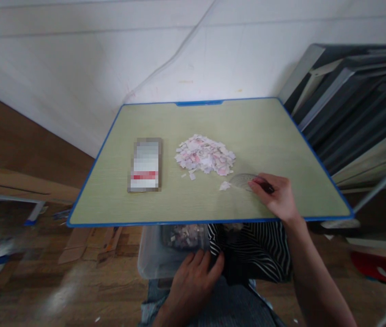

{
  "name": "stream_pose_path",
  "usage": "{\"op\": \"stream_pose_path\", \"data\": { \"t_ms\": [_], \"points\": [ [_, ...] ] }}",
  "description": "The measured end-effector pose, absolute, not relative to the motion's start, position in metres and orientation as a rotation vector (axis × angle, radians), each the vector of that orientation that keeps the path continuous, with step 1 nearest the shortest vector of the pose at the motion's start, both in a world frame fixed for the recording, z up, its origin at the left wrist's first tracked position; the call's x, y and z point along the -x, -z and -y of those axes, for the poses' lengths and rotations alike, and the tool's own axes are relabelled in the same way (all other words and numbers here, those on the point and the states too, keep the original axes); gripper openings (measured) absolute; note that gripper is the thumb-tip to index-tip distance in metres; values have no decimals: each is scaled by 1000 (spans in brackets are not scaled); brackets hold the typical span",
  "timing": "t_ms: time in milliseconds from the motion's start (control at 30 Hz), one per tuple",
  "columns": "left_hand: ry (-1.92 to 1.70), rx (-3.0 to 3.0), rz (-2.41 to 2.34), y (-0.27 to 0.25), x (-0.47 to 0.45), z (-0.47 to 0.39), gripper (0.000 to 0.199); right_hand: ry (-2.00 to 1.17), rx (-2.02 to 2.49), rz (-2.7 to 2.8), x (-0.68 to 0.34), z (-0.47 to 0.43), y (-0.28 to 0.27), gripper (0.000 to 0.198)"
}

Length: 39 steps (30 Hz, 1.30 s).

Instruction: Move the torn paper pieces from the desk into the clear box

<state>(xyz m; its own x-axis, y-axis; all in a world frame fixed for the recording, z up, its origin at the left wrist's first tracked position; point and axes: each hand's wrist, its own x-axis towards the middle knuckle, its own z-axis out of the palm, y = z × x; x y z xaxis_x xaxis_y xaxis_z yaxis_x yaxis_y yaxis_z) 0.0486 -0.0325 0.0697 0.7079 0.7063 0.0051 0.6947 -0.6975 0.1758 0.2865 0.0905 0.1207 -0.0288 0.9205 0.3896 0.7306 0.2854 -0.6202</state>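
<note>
My right hand pinches a clear, half-round plastic protractor just above the board; a dark piece shows at the fingers, its kind unclear. The protractor's left end touches or nearly touches a few paper scraps. Up and to the left lies a heap of small torn paper pieces, white with some pink. Below the table's front edge, my left hand rests palm down on my lap, fingers loosely spread, beside a clear plastic bin and a black-and-white striped cloth.
A phone-like slab, its face blurred out, lies left on the blue-edged green tabletop. Inside the bin is a dark container with more scraps. Dark flat panels lean at right. Flattened cardboard lies on the floor.
</note>
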Motion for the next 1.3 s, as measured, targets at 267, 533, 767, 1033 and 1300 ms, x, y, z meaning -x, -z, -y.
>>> {"op": "stream_pose_path", "data": {
  "t_ms": [267,533,767,1033,1300],
  "points": [
    [-104,-2753,-1122,-70,-49,32,53,-324,1412,1933,-284,-89,-122,22],
    [-116,-2758,-1135,-68,-49,34,52,-331,1331,1962,-284,-88,-120,22],
    [-126,-2753,-1114,-67,-48,33,49,-263,1269,1976,-283,-85,-122,20],
    [-132,-2761,-1113,-70,-49,34,49,-218,1339,1868,-284,-84,-122,20],
    [-182,-2766,-1140,-69,-48,34,47,-241,1392,1798,-285,-85,-122,19]
  ]
}}
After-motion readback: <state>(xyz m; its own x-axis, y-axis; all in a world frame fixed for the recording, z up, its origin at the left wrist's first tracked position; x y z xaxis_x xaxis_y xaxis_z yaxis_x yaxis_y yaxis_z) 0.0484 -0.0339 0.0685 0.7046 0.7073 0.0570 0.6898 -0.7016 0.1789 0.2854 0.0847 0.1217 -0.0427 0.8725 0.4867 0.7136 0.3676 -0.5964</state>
